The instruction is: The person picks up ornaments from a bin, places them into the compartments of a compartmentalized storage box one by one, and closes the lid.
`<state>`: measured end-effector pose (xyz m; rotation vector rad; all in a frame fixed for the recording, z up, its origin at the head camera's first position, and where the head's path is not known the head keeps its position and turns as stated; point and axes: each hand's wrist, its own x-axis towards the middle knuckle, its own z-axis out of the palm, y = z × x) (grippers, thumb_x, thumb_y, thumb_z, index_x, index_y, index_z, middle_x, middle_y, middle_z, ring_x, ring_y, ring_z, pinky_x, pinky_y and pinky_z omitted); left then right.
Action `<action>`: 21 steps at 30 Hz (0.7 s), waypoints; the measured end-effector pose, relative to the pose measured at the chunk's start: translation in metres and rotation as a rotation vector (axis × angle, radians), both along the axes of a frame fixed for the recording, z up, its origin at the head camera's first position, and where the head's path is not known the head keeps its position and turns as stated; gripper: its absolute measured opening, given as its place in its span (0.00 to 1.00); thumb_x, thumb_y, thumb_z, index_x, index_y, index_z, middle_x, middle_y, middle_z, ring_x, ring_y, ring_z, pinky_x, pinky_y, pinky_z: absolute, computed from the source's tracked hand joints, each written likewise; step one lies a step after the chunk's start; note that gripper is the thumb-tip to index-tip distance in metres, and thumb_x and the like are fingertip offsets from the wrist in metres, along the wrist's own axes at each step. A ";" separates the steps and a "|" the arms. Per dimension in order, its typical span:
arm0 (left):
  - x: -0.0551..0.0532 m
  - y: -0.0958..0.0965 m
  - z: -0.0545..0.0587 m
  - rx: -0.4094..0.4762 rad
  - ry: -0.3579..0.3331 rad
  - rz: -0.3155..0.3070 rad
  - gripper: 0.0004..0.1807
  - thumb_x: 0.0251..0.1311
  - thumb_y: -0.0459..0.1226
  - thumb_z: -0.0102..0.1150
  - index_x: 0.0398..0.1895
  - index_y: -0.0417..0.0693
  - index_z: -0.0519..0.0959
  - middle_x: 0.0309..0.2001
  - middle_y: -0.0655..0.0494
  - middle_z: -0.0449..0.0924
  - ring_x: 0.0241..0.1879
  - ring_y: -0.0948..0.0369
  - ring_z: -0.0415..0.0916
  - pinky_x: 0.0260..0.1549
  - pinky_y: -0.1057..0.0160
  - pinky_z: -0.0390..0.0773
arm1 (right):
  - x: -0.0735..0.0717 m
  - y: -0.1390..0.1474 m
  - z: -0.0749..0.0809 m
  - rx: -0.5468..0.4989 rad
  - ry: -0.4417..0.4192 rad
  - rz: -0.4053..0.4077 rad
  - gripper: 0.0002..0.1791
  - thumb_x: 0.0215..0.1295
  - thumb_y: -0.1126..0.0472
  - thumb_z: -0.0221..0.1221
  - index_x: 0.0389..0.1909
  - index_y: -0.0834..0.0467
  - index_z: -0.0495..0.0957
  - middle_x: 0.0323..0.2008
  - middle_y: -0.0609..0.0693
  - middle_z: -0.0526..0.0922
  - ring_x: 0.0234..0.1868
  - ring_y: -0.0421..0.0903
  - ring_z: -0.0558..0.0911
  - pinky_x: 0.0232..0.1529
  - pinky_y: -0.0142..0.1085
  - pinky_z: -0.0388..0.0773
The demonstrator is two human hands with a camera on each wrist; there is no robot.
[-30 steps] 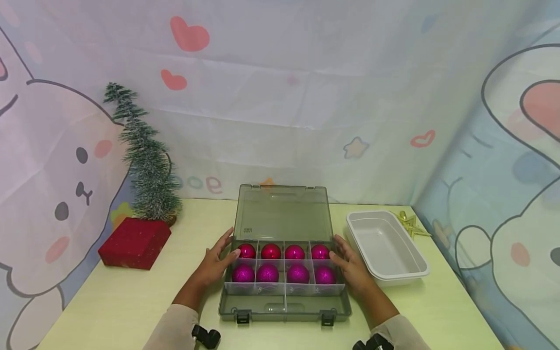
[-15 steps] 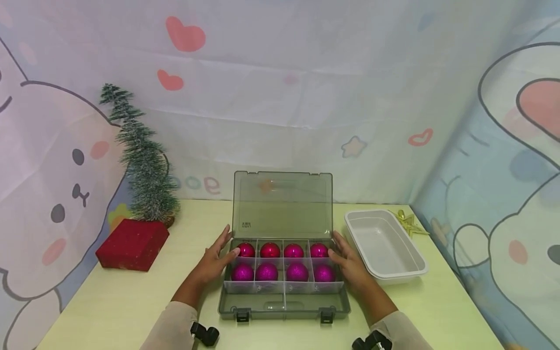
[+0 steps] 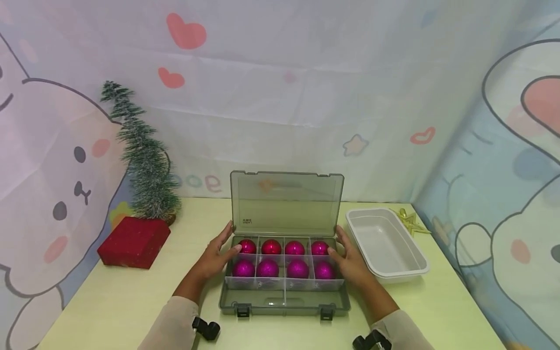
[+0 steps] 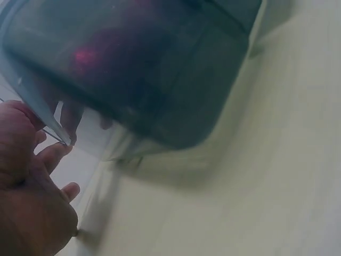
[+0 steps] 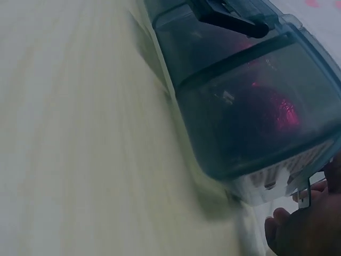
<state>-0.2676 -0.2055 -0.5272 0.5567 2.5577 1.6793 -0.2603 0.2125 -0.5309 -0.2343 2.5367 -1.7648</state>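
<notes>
A translucent grey compartment box (image 3: 284,305) lies in front of me with its lid (image 3: 286,201) raised. In its two divided rows sit several Christmas baubles: shiny red and pink ones behind, such as a red bauble (image 3: 271,247), and glittery magenta ones in front, such as a magenta bauble (image 3: 298,269). The front compartments hold nothing. My left hand (image 3: 214,257) grips the box's left side, its thumb over the rim near a back corner bauble. On the opposite side my right hand (image 3: 353,260) holds the box likewise, fingers along the outside. Both wrist views show fingers at the box edge.
A small frosted Christmas tree (image 3: 148,165) with a red block-shaped base (image 3: 133,243) leans at the left. To the right of the box stands a white plastic tub (image 3: 387,243), with a gold star ornament (image 3: 411,222) behind it. A printed cloth (image 3: 271,97) hangs behind the table.
The box lid has swung from leaning far back to a more upright stance. Both hands stay at the box sides, shifted only slightly in view; the baubles keep their places.
</notes>
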 end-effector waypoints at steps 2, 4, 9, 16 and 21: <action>0.001 0.000 0.000 -0.016 0.047 0.003 0.48 0.81 0.40 0.60 0.90 0.39 0.42 0.86 0.29 0.51 0.87 0.30 0.42 0.80 0.21 0.44 | 0.002 -0.001 0.003 0.060 0.028 -0.013 0.45 0.84 0.61 0.57 0.91 0.56 0.42 0.88 0.66 0.51 0.88 0.70 0.54 0.83 0.68 0.59; 0.004 0.000 0.001 -0.047 0.057 0.037 0.47 0.80 0.40 0.61 0.90 0.40 0.44 0.86 0.30 0.53 0.87 0.29 0.43 0.80 0.20 0.45 | 0.004 -0.002 0.007 0.096 0.031 -0.020 0.47 0.84 0.60 0.58 0.91 0.56 0.41 0.88 0.66 0.50 0.88 0.69 0.52 0.83 0.68 0.60; 0.011 0.002 0.014 -0.133 -0.024 0.137 0.45 0.81 0.48 0.59 0.91 0.49 0.49 0.87 0.36 0.54 0.87 0.32 0.39 0.80 0.20 0.48 | 0.011 -0.008 0.023 0.132 0.021 -0.041 0.52 0.80 0.55 0.63 0.91 0.55 0.39 0.90 0.62 0.49 0.89 0.66 0.51 0.83 0.68 0.60; 0.021 0.006 0.038 -0.096 -0.012 0.155 0.43 0.83 0.50 0.56 0.91 0.54 0.49 0.87 0.41 0.57 0.88 0.36 0.38 0.80 0.22 0.49 | 0.015 -0.010 0.040 0.069 0.042 -0.068 0.51 0.79 0.58 0.64 0.90 0.59 0.43 0.88 0.63 0.54 0.87 0.66 0.57 0.79 0.66 0.66; 0.035 0.008 0.054 -0.079 0.023 0.165 0.44 0.83 0.51 0.57 0.92 0.59 0.47 0.87 0.42 0.60 0.89 0.36 0.38 0.79 0.20 0.48 | 0.025 -0.011 0.056 0.082 0.057 -0.057 0.50 0.82 0.48 0.61 0.91 0.55 0.42 0.87 0.63 0.56 0.87 0.64 0.56 0.79 0.65 0.65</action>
